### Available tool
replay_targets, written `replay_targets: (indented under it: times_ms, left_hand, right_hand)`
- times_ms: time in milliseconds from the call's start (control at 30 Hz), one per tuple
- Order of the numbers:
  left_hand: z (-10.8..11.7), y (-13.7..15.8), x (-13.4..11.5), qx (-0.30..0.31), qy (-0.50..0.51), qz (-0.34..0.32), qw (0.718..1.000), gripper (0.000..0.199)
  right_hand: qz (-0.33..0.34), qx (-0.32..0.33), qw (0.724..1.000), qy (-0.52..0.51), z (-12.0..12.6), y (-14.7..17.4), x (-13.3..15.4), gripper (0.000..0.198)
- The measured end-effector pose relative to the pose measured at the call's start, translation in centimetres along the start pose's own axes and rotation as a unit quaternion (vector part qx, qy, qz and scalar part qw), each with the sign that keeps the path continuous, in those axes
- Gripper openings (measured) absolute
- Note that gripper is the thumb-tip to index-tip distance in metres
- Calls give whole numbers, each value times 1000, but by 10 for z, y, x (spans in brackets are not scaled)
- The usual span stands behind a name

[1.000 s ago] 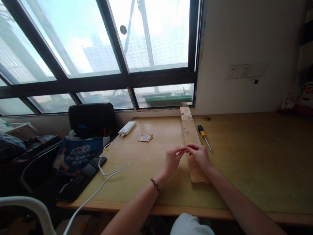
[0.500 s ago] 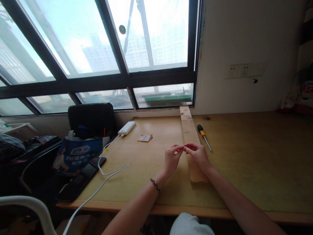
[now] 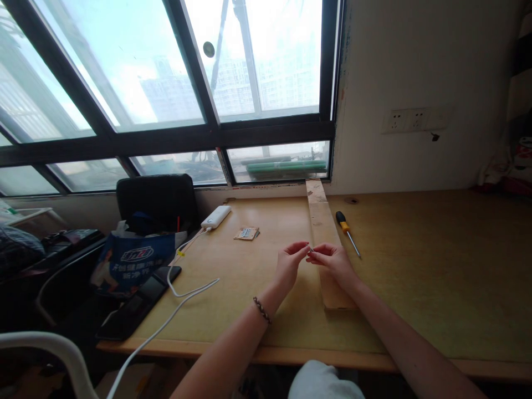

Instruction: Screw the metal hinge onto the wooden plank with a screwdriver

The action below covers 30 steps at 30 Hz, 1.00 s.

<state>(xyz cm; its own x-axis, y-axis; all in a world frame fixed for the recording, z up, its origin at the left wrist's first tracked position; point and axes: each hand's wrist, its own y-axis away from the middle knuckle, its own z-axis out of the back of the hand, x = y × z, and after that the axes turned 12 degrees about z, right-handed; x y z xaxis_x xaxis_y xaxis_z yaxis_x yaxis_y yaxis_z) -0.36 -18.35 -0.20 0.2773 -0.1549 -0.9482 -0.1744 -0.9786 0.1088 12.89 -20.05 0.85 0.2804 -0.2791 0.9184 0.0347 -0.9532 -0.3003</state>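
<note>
Metal piece (image 3: 310, 250), judged so by its glint and too small to identify, sits at the meeting fingertips of both hands, above the bench (image 3: 266, 310). The right hand (image 3: 337, 265) appears to pinch it in a narrow grip; the left hand's (image 3: 287, 265) fingertips are drawn close at nine o'clock, but whether they grip it I cannot tell. It should handle as light, stiff, hardly fragile, and slippery enough to drop; thumb and forefinger across its middle would suit best. A wooden board (image 3: 322, 219) lies partly beneath the right hand. At two o'clock rests a yellow-and-black screwdriver (image 3: 344, 225); between nine and ten, a small card-like packet (image 3: 246, 233), then a white power bank (image 3: 216, 217).
</note>
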Motion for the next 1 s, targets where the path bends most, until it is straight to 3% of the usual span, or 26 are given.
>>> replay_targets:
  times_ms: [133,400,700,767,833,933,1000]
  left_hand:
    - [-2,2,0,28,0,13,1000,30]
    - [-1,2,-2,29,1,-2,1000,21]
    - [0,0,0,39,-24,14,999,25]
    - [5,-5,-5,3,-54,5,999,28]
    - [16,-13,-13,-74,-107,-36,991,30]
    - [42,-29,-27,-224,-239,-146,934,29]
    - [64,-40,-39,-259,-295,-165,905,28]
  right_hand:
    - [-5,-3,1000,-31,-1,2,0,26]
    - [-40,38,998,-23,-1,3,1,32]
    - [-51,31,997,-42,-1,2,-1,34]
    - [-64,32,997,-37,-1,2,0,36]
    - [-72,22,997,-30,0,1,2,37]
    - [-70,-2,997,-25,2,-1,3,38]
    - [-61,-15,998,-27,4,-3,2,36]
